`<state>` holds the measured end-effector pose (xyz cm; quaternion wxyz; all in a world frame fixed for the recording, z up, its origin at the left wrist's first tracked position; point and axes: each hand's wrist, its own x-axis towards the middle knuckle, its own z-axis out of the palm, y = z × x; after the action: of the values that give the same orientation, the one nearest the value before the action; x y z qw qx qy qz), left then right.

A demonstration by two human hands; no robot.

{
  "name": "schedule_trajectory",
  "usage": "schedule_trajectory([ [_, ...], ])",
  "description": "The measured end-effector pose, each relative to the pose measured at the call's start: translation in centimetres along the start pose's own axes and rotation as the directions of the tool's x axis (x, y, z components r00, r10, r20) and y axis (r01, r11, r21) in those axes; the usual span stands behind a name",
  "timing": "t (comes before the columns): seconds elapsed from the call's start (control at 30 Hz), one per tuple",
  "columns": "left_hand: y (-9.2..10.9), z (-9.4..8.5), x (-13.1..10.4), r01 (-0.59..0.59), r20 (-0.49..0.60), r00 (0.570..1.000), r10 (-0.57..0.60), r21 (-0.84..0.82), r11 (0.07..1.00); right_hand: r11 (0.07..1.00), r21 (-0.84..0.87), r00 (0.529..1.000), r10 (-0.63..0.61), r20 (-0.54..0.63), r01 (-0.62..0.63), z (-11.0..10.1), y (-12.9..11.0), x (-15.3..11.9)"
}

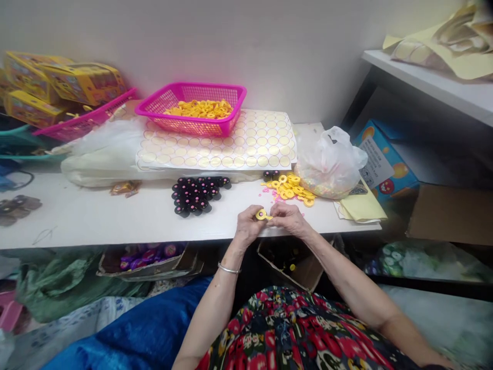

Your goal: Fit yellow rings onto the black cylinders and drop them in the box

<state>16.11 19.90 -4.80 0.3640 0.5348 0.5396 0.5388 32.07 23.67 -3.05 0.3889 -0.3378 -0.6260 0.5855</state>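
Near the table's front edge, my left hand (247, 224) is closed on a small yellow ring-shaped plastic piece (261, 214) with a dark, pink-dotted middle. My right hand (288, 218) pinches at the right side of the same piece, where a short yellow tab shows. Just beyond my fingers lies a loose pile of yellow ring pieces (289, 186), with tiny pink bits (276, 194) scattered around it. To the left, black round pieces with pink dots (195, 194) stand in a tight cluster. A couple more black pieces (271, 175) sit behind the yellow pile.
A pink basket (190, 126) of yellow pieces rests on round-sticker sheets (265, 140). A knotted plastic bag (329, 164) stands right of the pile. Yellow boxes (82, 82) are stacked at left. Below the table edge are open cartons (154, 270); a white shelf (427, 77) juts in at right.
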Motion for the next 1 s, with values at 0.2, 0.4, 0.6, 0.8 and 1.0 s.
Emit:
schedule_trajectory([
  [0.2, 2.5, -0.2, -1.3, -0.413, 0.281, 0.897, 0.34, 0.261, 0.873, 0.929, 0.204, 0.931, 0.25, 0.266, -0.308, -1.3, -0.9, -1.5],
  [0.4, 3.6, 1.3, -2.6, -0.502, 0.335, 0.851, 0.404, 0.292, 0.814, 0.92, 0.253, 0.95, 0.265, 0.163, -0.3, -0.5, -1.3, -2.3],
  [0.6, 4.1, 1.7, -3.5, -0.453, 0.301, 0.879, 0.369, 0.291, 0.843, 0.912, 0.241, 0.919, 0.256, 0.301, -0.333, -0.5, -1.8, -3.0],
  [0.8, 4.9, 2.4, -4.3, -0.446, 0.316, 0.874, 0.369, 0.225, 0.866, 0.893, 0.322, 0.939, 0.243, 0.242, -0.314, 0.1, -1.3, -4.2],
  [1.0, 4.6, 1.9, -3.9, -0.32, 0.28, 0.921, 0.27, 0.152, 0.935, 0.837, 0.445, 0.948, 0.283, 0.147, -0.319, 0.4, -0.3, -5.2],
])
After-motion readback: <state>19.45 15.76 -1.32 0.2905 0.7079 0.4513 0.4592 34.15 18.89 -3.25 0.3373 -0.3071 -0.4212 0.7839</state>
